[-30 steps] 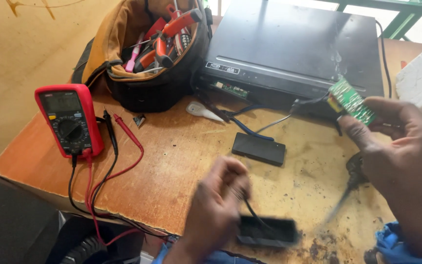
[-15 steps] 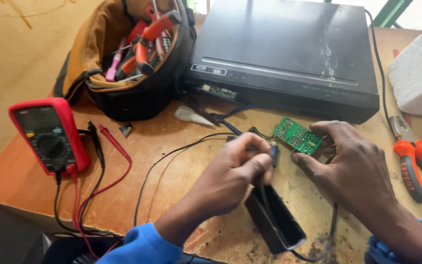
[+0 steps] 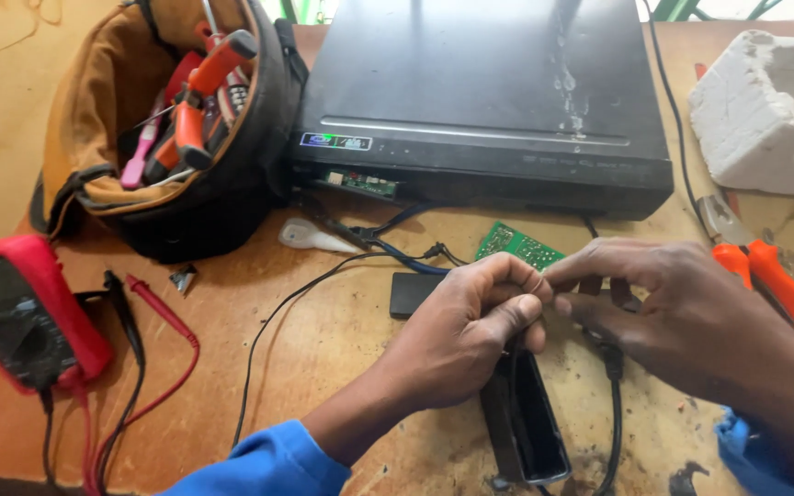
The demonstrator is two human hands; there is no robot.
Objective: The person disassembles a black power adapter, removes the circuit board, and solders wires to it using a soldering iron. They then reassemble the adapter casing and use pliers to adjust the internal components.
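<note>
A small green circuit board (image 3: pixel 516 246) sits between my two hands at the middle of the wooden bench. My left hand (image 3: pixel 475 326) is curled, its fingertips pinching the board's near edge. My right hand (image 3: pixel 682 308) meets it from the right, thumb and forefinger closed on the same edge. An open black plastic casing (image 3: pixel 530 427) lies just below my left hand. A flat black cover (image 3: pixel 411 294) rests to its left. A black cable (image 3: pixel 614 404) runs down from under my right hand.
A black disc-player box (image 3: pixel 480 110) fills the back. A tool bag (image 3: pixel 186 174) with screwdrivers and pliers stands at back left. A red multimeter (image 3: pixel 20 317) with leads lies at left, with orange-handled pliers (image 3: pixel 774 285) and a white foam block (image 3: pixel 765 110) at right.
My right hand brought the green board down from the right to the bench's middle. My left hand left the black casing and joined it on the board.
</note>
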